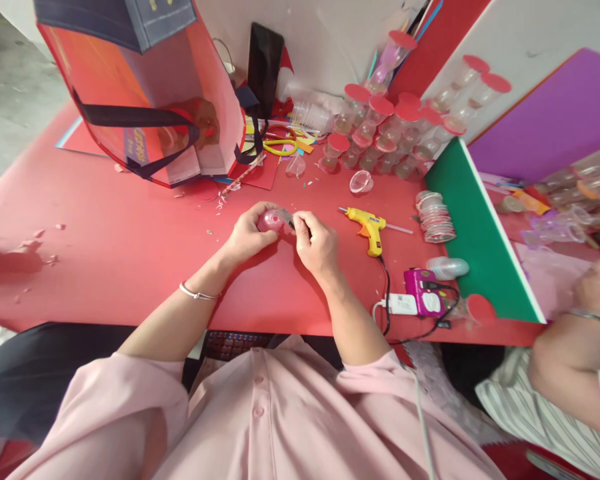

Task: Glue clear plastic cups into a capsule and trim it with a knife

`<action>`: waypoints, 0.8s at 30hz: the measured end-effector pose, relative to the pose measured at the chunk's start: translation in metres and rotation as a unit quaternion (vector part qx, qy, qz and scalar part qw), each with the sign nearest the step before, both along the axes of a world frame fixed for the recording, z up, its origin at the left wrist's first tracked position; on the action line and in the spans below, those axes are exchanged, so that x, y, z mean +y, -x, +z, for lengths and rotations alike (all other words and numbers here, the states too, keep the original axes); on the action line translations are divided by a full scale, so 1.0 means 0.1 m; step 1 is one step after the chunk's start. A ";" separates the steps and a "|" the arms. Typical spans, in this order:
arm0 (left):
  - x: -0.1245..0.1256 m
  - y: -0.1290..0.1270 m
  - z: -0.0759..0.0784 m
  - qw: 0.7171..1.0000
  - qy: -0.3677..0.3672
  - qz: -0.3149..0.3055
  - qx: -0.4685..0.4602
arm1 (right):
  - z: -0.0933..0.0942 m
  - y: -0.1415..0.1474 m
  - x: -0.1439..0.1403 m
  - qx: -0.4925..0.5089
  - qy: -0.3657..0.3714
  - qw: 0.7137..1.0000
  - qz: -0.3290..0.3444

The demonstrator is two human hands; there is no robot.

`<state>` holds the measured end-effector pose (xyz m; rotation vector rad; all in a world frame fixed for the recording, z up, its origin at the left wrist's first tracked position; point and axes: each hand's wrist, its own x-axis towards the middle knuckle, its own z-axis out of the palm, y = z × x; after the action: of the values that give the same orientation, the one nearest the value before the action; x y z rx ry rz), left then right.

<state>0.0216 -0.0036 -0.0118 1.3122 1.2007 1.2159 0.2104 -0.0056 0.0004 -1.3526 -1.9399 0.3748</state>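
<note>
My left hand (251, 233) is closed around a small clear plastic cup (271, 221), tilted so that one end faces up, with the red tabletop tinting it. Close beside it, my right hand (316, 243) pinches a small tool (287, 218) with a flat grey, blade-like part and a dark end. The grey part reaches the cup's edge; whether it cuts into the plastic I cannot tell. To the right of my hands lies a yellow glue gun (370, 228) with a clear glue stick in its back.
Red-topped clear cup pairs (375, 127) stand stacked behind. A large bag (155, 100) is at the back left. Scissors (280, 143), a phone (265, 67), stacked discs (435, 217) and a purple power strip (424, 293) lie around. A green divider (480, 227) separates a co-worker's arm (575, 347).
</note>
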 end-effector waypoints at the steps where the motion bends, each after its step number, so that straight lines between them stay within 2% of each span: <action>1: 0.01 0.00 0.00 1.000 0.000 0.008 -0.001 | -0.01 0.00 0.00 -0.001 0.001 1.000 0.007; 4: 0.01 0.01 0.01 1.000 0.014 0.019 -0.016 | -0.04 0.01 0.01 -0.021 -0.012 1.000 0.005; 9: 0.01 0.02 0.01 0.998 0.033 0.040 -0.031 | -0.08 -0.02 0.05 -0.036 -0.038 0.996 -0.072; 16: 0.03 0.04 -0.05 0.998 0.015 0.054 0.009 | -0.01 0.03 0.00 -0.013 -0.023 1.000 -0.007; 18: 0.03 0.05 -0.04 0.999 0.015 0.048 0.001 | -0.02 0.03 0.00 -0.016 -0.017 1.000 -0.006; 24: 0.00 0.04 0.00 0.999 0.034 0.029 -0.030 | -0.02 -0.03 0.06 0.009 -0.004 0.997 -0.079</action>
<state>0.0171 -0.0032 -0.0113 1.1896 1.2340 1.2365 0.2134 0.0002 -0.0013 -1.4807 -1.8036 0.3004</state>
